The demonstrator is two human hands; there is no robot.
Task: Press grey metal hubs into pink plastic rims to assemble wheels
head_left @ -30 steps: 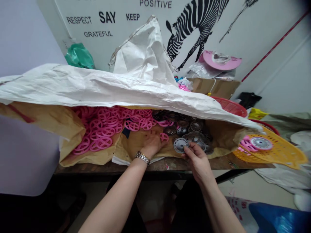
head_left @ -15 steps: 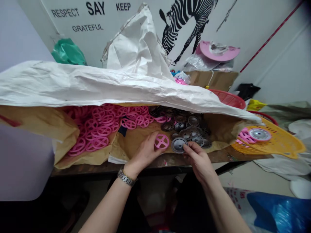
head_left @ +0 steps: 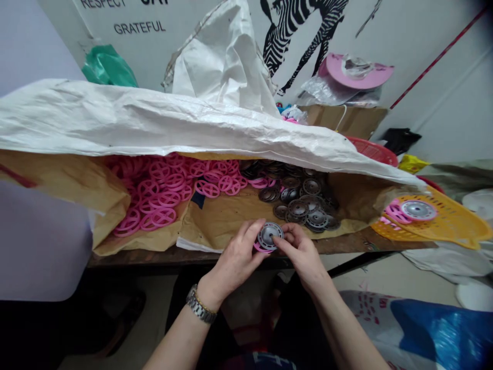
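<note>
My left hand (head_left: 241,252) grips a pink ring (head_left: 262,248) by its edge, mostly covered by a grey disc (head_left: 270,235). My right hand (head_left: 302,249) holds that disc, its thumb near the centre. Both hands are close together at the front edge of a brown paper lining (head_left: 219,216). Pink spoked rings (head_left: 154,198) lie heaped in the lining at the left. A pile of grey discs (head_left: 308,205) lies behind my right hand.
A yellow basket (head_left: 458,218) at the right holds pink rings and a grey disc. White sacking (head_left: 154,118) spans the back. A purple panel (head_left: 34,241) stands at the left. A blue bag (head_left: 442,329) lies at the lower right.
My right hand has moved left with the grey disc, which now lies over the pink ring in my left hand. The camera view has shifted slightly.
</note>
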